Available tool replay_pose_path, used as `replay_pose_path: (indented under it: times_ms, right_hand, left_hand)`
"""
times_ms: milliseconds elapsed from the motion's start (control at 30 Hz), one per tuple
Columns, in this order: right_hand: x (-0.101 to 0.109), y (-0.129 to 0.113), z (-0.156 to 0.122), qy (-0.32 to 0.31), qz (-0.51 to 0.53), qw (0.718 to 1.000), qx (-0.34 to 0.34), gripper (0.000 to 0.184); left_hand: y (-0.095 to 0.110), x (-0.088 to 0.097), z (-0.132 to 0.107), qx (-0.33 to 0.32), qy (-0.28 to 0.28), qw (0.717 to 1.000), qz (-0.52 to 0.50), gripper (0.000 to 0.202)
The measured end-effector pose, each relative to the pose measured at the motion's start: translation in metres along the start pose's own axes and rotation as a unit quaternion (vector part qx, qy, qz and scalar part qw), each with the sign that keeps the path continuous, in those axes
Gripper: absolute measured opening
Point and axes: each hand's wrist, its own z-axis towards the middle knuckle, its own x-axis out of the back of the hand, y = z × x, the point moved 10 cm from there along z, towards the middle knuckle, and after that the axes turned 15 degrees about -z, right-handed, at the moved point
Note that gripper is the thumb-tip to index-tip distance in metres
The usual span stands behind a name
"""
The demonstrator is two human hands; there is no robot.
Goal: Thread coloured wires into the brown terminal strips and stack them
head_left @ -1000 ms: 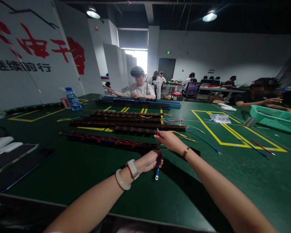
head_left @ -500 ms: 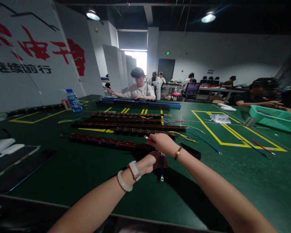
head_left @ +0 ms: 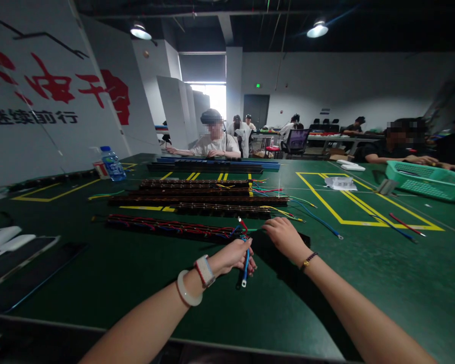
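Note:
My left hand (head_left: 237,255) is closed around the wires at the right end of a wire harness in a black channel (head_left: 163,227). A blue wire (head_left: 246,260) with a metal ring lug hangs down across its fingers, beside a dark lug. A red wire (head_left: 243,224) with a lug sticks up above this hand. To the right, my right hand (head_left: 286,240) is held palm down with bent fingers. A thin green wire (head_left: 256,230) runs from the bundle to its fingertips, which are partly hidden. Behind that hand shows the end of a black piece (head_left: 306,238).
More harnesses in black channels (head_left: 200,198) lie behind, their coloured wires pointing right. Phones (head_left: 34,273) are at the left, a water bottle (head_left: 112,164) farther back. A green basket (head_left: 428,179), loose wires (head_left: 405,225) and a co-worker are at the right; another person sits opposite.
My right hand has moved right, away from the red wire and my left hand. The red wire now stands free. My left hand stays on the bundle, and the blue wire shows more fully.

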Motion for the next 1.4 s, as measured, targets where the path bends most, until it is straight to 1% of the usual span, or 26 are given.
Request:
replay_pose_path:
  times_ms: [133, 233, 367, 500, 567, 600, 667, 733, 767, 833, 900, 933, 967, 1000, 1100, 1133, 1200, 1267, 1333, 1400]
  right_hand:
    - [-0.003, 0.0, 0.0, -0.032, 0.003, 0.999, 0.011, 0.032]
    - [-0.008, 0.002, -0.001, -0.048, 0.006, 0.999, 0.007, 0.035]
    - [-0.014, 0.001, -0.001, -0.079, 0.007, 0.997, 0.011, 0.037]
    - [-0.017, 0.003, -0.002, -0.093, 0.011, 0.996, 0.003, 0.041]
    - [-0.016, 0.005, -0.002, -0.083, 0.026, 0.996, -0.004, 0.04]
    - [-0.014, 0.006, -0.001, -0.065, 0.044, 0.997, -0.01, 0.04]
    - [-0.001, 0.009, 0.0, -0.002, 0.106, 0.994, -0.027, 0.041]
    - [0.015, 0.009, -0.001, 0.066, 0.194, 0.978, -0.037, 0.044]
    - [0.021, 0.006, -0.002, 0.086, 0.24, 0.966, -0.032, 0.046]
    - [0.032, -0.008, -0.003, 0.091, 0.323, 0.942, -0.003, 0.056]
    - [0.039, -0.026, -0.004, 0.068, 0.38, 0.922, 0.028, 0.068]
    - [0.042, -0.034, -0.004, 0.057, 0.395, 0.916, 0.032, 0.071]
    - [0.044, -0.038, -0.003, 0.049, 0.403, 0.914, 0.026, 0.072]
    - [0.045, -0.039, -0.003, 0.047, 0.404, 0.914, 0.01, 0.066]
    - [0.046, -0.028, -0.001, 0.058, 0.388, 0.918, -0.061, 0.03]
    - [0.044, -0.02, -0.001, 0.061, 0.389, 0.915, -0.089, 0.026]
    - [0.037, 0.002, -0.002, 0.073, 0.399, 0.902, -0.15, 0.026]
    - [0.03, 0.026, -0.004, 0.091, 0.4, 0.891, -0.194, 0.032]
    - [0.023, 0.042, -0.004, 0.085, 0.383, 0.9, -0.192, 0.031]
    - [0.016, 0.049, -0.002, 0.055, 0.347, 0.922, -0.162, 0.025]
  left_hand:
    - [-0.002, 0.004, 0.0, 0.025, 0.005, 0.997, 0.07, 0.033]
    - [-0.007, 0.006, 0.003, 0.044, -0.015, 0.993, 0.111, 0.034]
    - [-0.012, 0.008, 0.006, 0.052, -0.049, 0.986, 0.148, 0.036]
    - [-0.009, 0.003, 0.004, 0.035, -0.074, 0.984, 0.16, 0.04]
    - [-0.007, 0.001, 0.003, 0.031, -0.078, 0.99, 0.117, 0.041]
    - [-0.007, -0.002, 0.002, 0.039, -0.083, 0.993, 0.074, 0.04]
    - [-0.008, -0.01, 0.0, 0.065, -0.104, 0.992, -0.038, 0.034]
    - [-0.008, -0.019, -0.002, 0.079, -0.128, 0.979, -0.137, 0.026]
    - [-0.008, -0.022, -0.002, 0.078, -0.135, 0.973, -0.169, 0.024]
    - [-0.008, -0.024, -0.001, 0.068, -0.134, 0.968, -0.201, 0.023]
    - [-0.01, -0.02, 0.002, 0.056, -0.115, 0.97, -0.208, 0.021]
    - [-0.011, -0.017, 0.003, 0.049, -0.103, 0.971, -0.211, 0.02]
    - [-0.012, -0.015, 0.003, 0.041, -0.094, 0.971, -0.215, 0.018]
    - [-0.012, -0.015, 0.004, 0.035, -0.091, 0.971, -0.218, 0.016]
    - [-0.01, -0.018, 0.002, 0.023, -0.097, 0.969, -0.228, 0.018]
    - [-0.01, -0.019, 0.002, 0.024, -0.098, 0.968, -0.228, 0.021]
    - [-0.01, -0.02, 0.003, 0.027, -0.098, 0.968, -0.228, 0.023]
    - [-0.01, -0.021, 0.004, 0.028, -0.105, 0.966, -0.233, 0.023]
    - [-0.011, -0.021, 0.005, 0.029, -0.117, 0.964, -0.236, 0.026]
    - [-0.011, -0.021, 0.006, 0.03, -0.126, 0.963, -0.238, 0.03]
